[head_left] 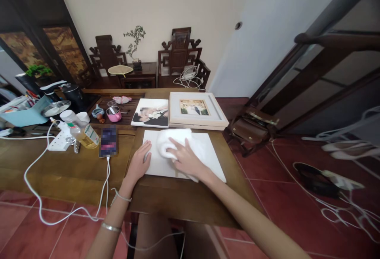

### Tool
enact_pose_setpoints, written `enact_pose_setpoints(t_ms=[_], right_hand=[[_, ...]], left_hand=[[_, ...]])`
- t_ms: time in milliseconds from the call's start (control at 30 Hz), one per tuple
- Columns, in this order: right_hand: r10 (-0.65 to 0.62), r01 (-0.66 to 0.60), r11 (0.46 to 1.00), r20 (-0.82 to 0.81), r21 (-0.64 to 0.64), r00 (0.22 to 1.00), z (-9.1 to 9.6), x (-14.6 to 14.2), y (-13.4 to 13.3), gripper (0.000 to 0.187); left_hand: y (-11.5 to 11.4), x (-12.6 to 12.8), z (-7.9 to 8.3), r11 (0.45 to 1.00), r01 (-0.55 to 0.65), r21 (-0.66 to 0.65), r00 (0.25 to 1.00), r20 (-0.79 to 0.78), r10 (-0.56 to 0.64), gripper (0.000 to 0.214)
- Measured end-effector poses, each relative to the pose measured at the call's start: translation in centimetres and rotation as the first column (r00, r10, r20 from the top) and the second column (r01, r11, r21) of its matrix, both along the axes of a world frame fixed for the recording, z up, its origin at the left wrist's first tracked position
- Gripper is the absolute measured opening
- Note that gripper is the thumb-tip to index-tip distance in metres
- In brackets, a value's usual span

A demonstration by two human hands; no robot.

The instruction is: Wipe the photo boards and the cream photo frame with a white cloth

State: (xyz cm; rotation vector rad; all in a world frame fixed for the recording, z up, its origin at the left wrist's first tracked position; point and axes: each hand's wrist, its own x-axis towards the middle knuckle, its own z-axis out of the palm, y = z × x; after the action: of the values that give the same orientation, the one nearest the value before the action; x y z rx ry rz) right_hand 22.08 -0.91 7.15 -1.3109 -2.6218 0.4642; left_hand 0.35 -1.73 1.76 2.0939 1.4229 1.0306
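Observation:
A flat white panel [212, 154] lies on the wooden table in front of me. My right hand [185, 158] presses a bunched white cloth [170, 138] onto it, fingers bent into the fabric. Part of the cloth is hidden under that hand. My left hand [141, 160] rests at the panel's left edge with its fingers stretched out, holding it steady from the side and gripping nothing. Just behind the panel lie a picture print [151, 112] and a white-framed photo [196, 106], which sits on another flat frame.
To the left are a charging phone [108, 142], a bottle of yellowish liquid [86, 137], a power strip [59, 141] and a pink cup [113, 114]. White cables hang over the table's front edge. A brown bag [251, 130] is at the right, beyond the table.

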Motion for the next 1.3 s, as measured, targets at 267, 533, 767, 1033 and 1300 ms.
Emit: enact_pose_setpoints(t_ms=[267,533,767,1033,1300], right_hand=[[0.170,-0.171,0.984,0.017,0.048,0.985,0.1,-5.0,-1.9,0.041],[0.299,-0.308,0.939,-0.076,-0.152,0.951,2.1,0.5,-7.2,0.040],[-0.059,0.057,0.993,-0.022,-0.103,0.998,1.7,-0.3,-0.2,0.039],[-0.073,0.068,0.991,-0.043,-0.115,0.996,2.4,-7.7,5.7,0.034],[-0.221,0.210,0.967,-0.062,-0.146,0.973,1.8,0.9,6.9,0.044]], left_hand=[[-0.4,-0.6,0.6,0.999,-0.032,-0.020,0.983,0.182,0.035,0.053],[-0.6,0.1,0.5,0.999,0.010,-0.047,0.998,0.070,-0.006,0.048],[-0.2,0.2,-0.1,1.000,0.014,0.022,1.000,-0.022,-0.014,0.039],[0.0,-0.2,-0.4,0.999,0.017,0.036,0.999,-0.041,-0.016,0.040],[0.0,-0.2,-0.4,1.000,0.024,0.012,1.000,-0.008,-0.024,0.039]])
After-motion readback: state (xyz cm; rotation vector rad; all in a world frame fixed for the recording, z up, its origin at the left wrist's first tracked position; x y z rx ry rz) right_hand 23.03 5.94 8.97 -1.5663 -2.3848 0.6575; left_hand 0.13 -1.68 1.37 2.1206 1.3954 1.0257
